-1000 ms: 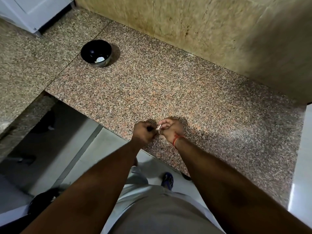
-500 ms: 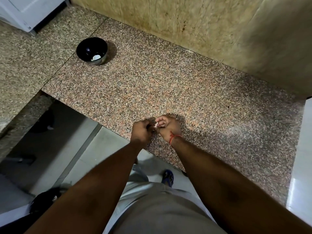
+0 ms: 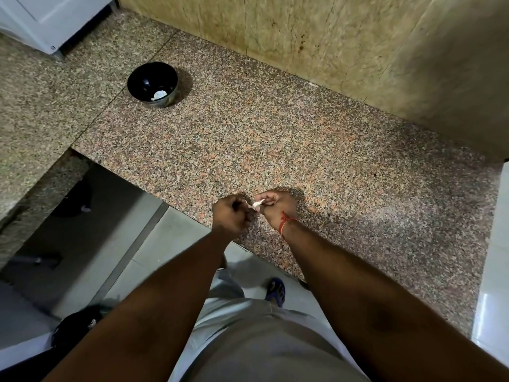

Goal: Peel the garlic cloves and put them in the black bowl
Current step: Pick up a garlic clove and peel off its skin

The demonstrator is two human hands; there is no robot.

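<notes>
Head view: left hand point(image 3: 231, 213) and right hand point(image 3: 275, 206), fingers pinching one garlic clove point(image 3: 256, 205), peeling unfinished. Black bowl point(image 3: 152, 84), far left, holds something white, probably a peeled clove.

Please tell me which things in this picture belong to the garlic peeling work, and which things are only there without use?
Belong to the work:
- garlic clove, pinched between both hands
- left hand and right hand
- black bowl on the granite counter, with a white piece inside

Only there:
- white appliance in the far corner
- blue sandal on the floor
- red wrist thread
</notes>
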